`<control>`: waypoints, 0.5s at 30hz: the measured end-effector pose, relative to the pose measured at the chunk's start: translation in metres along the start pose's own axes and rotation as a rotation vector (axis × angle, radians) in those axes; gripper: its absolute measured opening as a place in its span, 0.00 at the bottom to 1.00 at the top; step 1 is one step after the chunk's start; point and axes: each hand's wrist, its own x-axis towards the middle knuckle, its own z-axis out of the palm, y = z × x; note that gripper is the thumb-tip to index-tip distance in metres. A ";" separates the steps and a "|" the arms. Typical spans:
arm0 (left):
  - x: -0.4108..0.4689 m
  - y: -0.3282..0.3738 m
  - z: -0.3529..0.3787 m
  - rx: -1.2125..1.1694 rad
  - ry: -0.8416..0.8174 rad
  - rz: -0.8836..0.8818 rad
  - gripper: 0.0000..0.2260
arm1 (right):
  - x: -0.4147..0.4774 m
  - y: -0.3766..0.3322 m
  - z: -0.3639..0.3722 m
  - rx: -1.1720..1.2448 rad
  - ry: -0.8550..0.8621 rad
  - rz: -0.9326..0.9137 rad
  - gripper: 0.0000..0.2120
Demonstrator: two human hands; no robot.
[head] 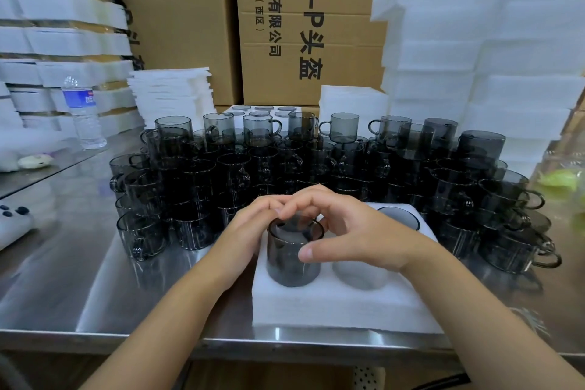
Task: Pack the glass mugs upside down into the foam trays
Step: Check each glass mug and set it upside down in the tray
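Note:
A white foam tray (345, 304) lies at the table's front edge. A smoky grey glass mug (292, 258) stands upside down in its front left hole. My left hand (250, 228) curls round the mug's left side with fingertips on its base. My right hand (345, 231) grips it from the right, thumb on the wall, fingers over the base. Another upturned mug (399, 218) sits in the back right hole. The front right hole (361, 272) holds nothing. A crowd of stacked grey mugs (285, 165) fills the table behind the tray.
Stacks of white foam trays (493, 66) rise at the right and more foam (172, 95) at the back left. A water bottle (83, 112) stands left. Cardboard boxes (316, 25) form the back wall. The steel table edge (126, 337) runs along the front.

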 end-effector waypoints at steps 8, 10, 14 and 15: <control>0.004 -0.009 -0.003 -0.096 0.027 -0.026 0.05 | 0.000 0.000 0.002 -0.079 -0.019 0.044 0.19; 0.004 -0.010 -0.005 -0.080 0.008 -0.038 0.09 | -0.001 -0.001 0.000 -0.140 -0.070 0.063 0.20; 0.005 -0.012 -0.006 -0.059 -0.032 -0.049 0.11 | -0.001 -0.003 -0.001 -0.236 -0.125 0.098 0.20; 0.006 -0.013 -0.006 -0.072 -0.036 -0.055 0.10 | -0.001 -0.003 0.000 -0.241 -0.123 0.100 0.20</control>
